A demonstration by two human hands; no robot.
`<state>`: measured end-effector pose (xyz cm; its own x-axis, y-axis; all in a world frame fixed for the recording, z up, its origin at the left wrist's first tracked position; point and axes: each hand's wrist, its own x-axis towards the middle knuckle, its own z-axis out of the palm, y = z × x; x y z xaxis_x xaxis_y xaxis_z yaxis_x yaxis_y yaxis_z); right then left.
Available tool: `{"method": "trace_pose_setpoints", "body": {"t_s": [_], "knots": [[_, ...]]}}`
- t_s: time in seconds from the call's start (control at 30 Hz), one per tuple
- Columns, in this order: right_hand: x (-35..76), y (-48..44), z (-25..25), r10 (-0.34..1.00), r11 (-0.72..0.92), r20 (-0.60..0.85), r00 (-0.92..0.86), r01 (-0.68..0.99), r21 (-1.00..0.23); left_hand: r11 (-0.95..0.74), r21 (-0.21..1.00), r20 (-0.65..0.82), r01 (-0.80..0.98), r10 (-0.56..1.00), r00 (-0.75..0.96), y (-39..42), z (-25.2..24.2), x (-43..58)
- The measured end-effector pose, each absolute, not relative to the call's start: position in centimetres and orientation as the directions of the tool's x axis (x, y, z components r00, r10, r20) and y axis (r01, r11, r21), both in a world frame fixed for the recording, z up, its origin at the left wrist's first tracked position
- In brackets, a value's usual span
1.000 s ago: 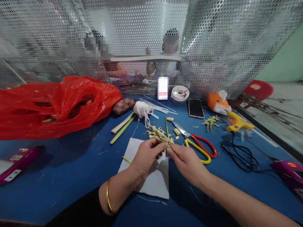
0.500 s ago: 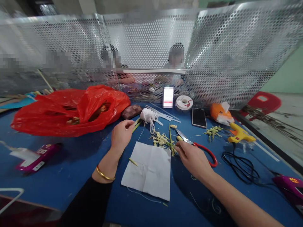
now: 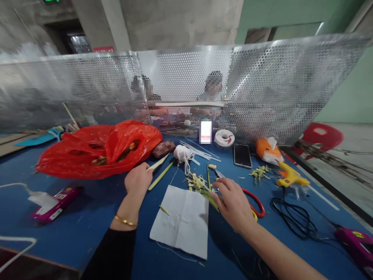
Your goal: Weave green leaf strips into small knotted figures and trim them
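Note:
My left hand [image 3: 138, 179] pinches a pale green leaf strip [image 3: 158, 162], which points up and right toward the brown checked pouch. A second, darker green strip [image 3: 161, 177] lies on the blue table beside it. My right hand [image 3: 233, 202] is low over the table, thumb and forefinger apart, at the edge of a small pile of green leaf scraps [image 3: 198, 182]. A green woven piece [image 3: 212, 201] lies by its thumb. Partly hidden beneath this hand are scissors with red handles [image 3: 258, 200]. White paper [image 3: 180, 221] with one short green bit rests between the hands.
A red plastic bag [image 3: 81, 151] bulges at left, near the checked pouch [image 3: 163, 149]. White yarn [image 3: 183, 154], a tape roll [image 3: 224, 138], a phone [image 3: 242, 155] and a yellow glue gun [image 3: 291, 175] lie around. A perforated metal screen [image 3: 180, 74] stands behind; people sit beyond it.
My left hand has drawn left and down with the pale strip, leaving the other strip on the table. My right hand's fingers have parted from the green piece. The view has tilted up.

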<state>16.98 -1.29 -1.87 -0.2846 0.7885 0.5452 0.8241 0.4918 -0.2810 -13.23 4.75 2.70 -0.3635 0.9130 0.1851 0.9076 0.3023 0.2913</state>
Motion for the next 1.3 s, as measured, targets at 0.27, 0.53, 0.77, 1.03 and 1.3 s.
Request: {"method": "trace_pose_setpoints", "body": {"t_s": [0.27, 0.53, 0.77, 1.03, 1.3], "knots": [[16.7, -1.6, -1.3, 0.709, 0.624, 0.659, -0.252, 0.661, -0.418, 0.027, 0.996, -0.008, 0.081, 0.975, -0.223, -0.2, 5.2, -9.2], [16.8, -1.4, 0.1, 0.987, 0.143, 0.150, -0.051, -0.123, -0.982, 0.478, 0.828, -0.335, -0.292, 0.840, 0.426, -1.9, 2.8, 0.3], [16.6, -1.3, 0.0, 0.996, 0.054, 0.041, 0.086, -0.159, -0.986, 0.417, 0.895, -0.339, -0.162, 0.869, 0.360, -2.2, 0.9, 1.2], [16.6, -1.1, 0.0, 0.997, 0.014, 0.006, 0.079, -0.102, -0.995, 0.087, 0.993, -0.099, 0.083, 0.982, 0.159, -2.3, 0.3, 1.2], [16.7, -1.5, 0.7, 1.000, 0.012, 0.012, -0.006, -0.048, -0.999, 0.197, 0.980, -0.195, -0.011, 0.976, 0.094, -2.0, 1.0, 1.0]]}}
